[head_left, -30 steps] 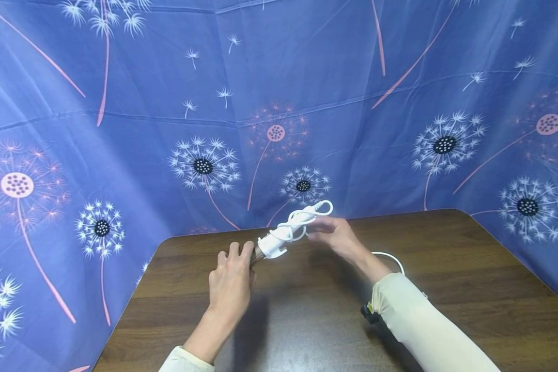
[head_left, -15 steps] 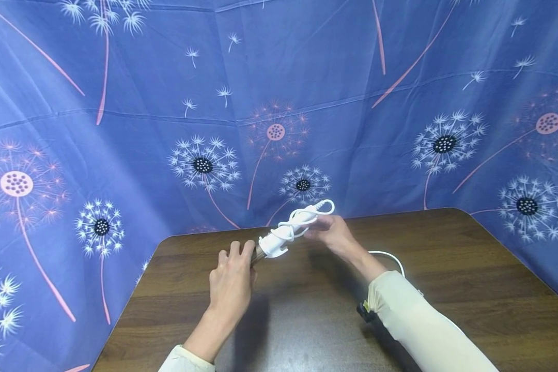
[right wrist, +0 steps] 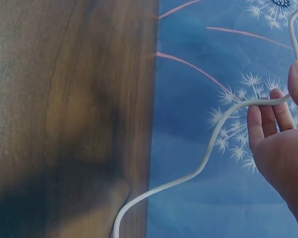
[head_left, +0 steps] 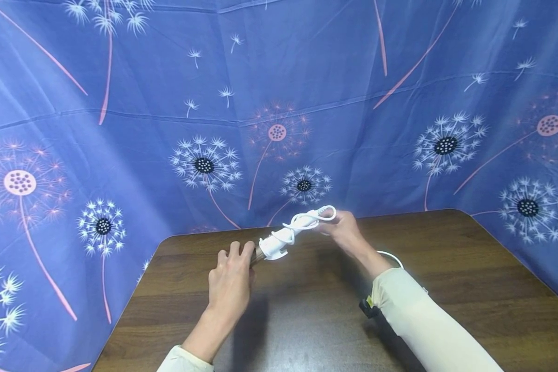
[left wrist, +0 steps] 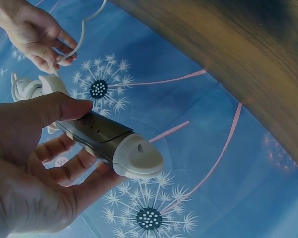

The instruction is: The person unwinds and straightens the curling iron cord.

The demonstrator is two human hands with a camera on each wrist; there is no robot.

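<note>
A white-handled curling iron (head_left: 275, 245) with a brown barrel (left wrist: 102, 133) and white tip is held up over the table, tilted with its handle toward the far right. My left hand (head_left: 230, 287) grips the barrel; in the left wrist view its thumb lies on top and the fingers curl beneath. The white power cord (head_left: 302, 222) is looped round the handle. Beside the handle end, my right hand (head_left: 346, 235) pinches the cord between thumb and fingers, as the right wrist view shows. There, the cord (right wrist: 208, 148) runs on from the fingers toward the table.
A brown wooden table (head_left: 307, 330) with rounded far corners lies below. Behind it hangs a blue cloth (head_left: 335, 129) with dandelion prints. Part of the loose cord arcs behind the right forearm.
My right hand has moved slightly right along the handle end, and the cord loops there lie differently. My left hand keeps its grip on the barrel, almost unmoved.
</note>
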